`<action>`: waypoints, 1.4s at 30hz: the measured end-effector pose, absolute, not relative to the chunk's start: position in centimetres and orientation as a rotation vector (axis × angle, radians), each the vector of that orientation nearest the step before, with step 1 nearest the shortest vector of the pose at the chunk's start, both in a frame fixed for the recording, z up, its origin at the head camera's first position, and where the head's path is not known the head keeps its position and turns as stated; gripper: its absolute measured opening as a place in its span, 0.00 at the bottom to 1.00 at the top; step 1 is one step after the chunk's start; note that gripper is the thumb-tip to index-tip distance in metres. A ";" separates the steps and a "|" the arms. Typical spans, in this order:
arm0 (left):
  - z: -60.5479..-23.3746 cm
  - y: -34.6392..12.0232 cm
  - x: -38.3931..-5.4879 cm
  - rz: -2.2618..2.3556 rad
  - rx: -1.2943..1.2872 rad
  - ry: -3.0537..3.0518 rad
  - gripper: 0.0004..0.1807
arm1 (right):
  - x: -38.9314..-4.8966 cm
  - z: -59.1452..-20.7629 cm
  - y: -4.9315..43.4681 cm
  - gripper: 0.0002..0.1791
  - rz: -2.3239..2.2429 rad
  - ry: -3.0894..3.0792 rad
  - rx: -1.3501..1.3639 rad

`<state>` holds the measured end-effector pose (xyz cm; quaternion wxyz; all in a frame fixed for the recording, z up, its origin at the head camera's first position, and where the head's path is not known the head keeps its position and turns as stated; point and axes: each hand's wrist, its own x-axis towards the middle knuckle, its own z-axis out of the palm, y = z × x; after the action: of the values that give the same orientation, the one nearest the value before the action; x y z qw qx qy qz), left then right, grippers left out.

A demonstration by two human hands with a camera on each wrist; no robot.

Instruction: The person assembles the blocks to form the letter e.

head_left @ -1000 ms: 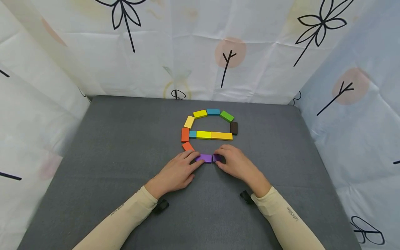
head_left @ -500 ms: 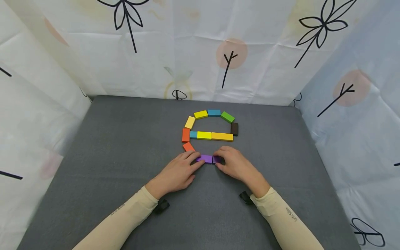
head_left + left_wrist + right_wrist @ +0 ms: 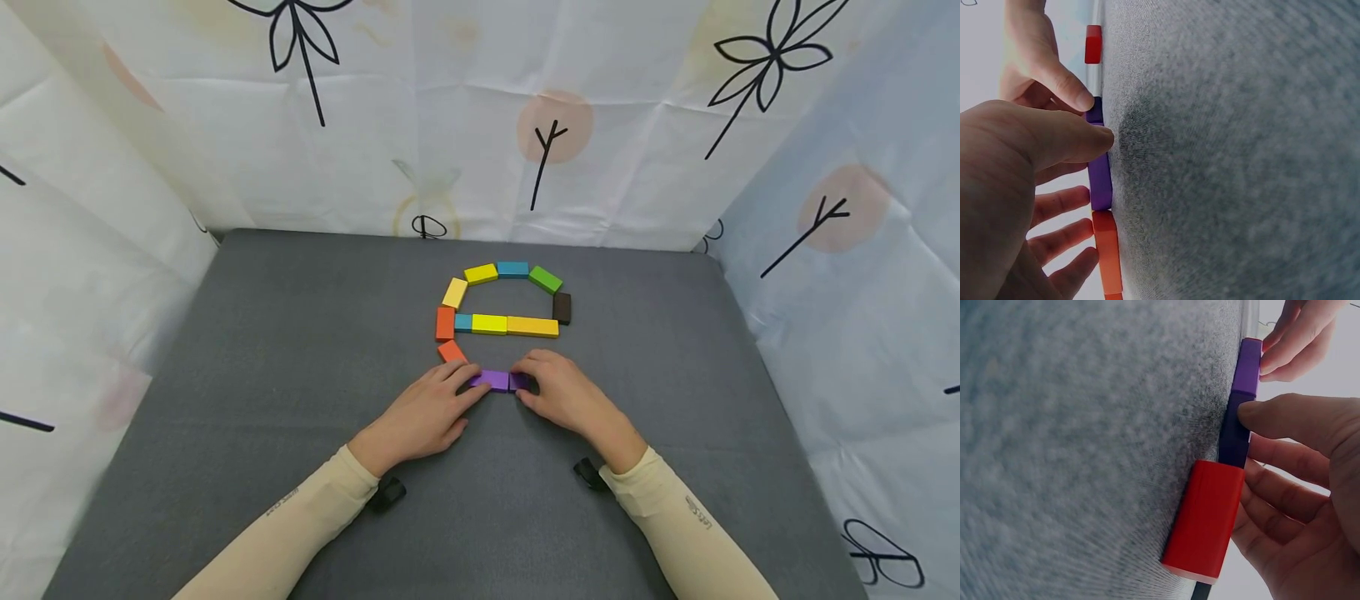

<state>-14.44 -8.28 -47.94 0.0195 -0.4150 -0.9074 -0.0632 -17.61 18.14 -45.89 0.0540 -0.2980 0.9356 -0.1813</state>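
My left hand [image 3: 423,412] rests its fingers on a purple block [image 3: 492,380]; its thumb lies apart from the block in the head view. The left wrist view has other left fingertips beside an orange block [image 3: 1107,250]. My right hand [image 3: 562,390] pinches a dark purple block [image 3: 1233,434], thumb on the near side and fingers behind. The two purple blocks meet end to end. A red block [image 3: 1204,519] stands by the dark purple block's other end in the right wrist view; in the head view it is hidden by my right hand.
Behind the hands, several coloured blocks form a rounded outline with a straight row across, including a green block [image 3: 545,279], a dark brown block [image 3: 562,308] and a long yellow-orange block [image 3: 532,327]. They lie on a grey table [image 3: 315,333] bordered by patterned white cloth [image 3: 465,108].
The right hand has slid the dark purple block slightly left, closing the small gap to the purple block. The left hand has kept its place.
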 end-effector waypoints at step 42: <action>-47.9 -8.4 -14.4 -0.251 -1.278 -2.816 0.31 | -14.0 -44.8 23.9 0.15 -0.585 2.756 -0.747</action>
<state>-14.38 -8.41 -47.87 0.0197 -0.4118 -0.9075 -0.0809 -14.04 23.92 -44.76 0.1130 -0.2547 0.9395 -0.1992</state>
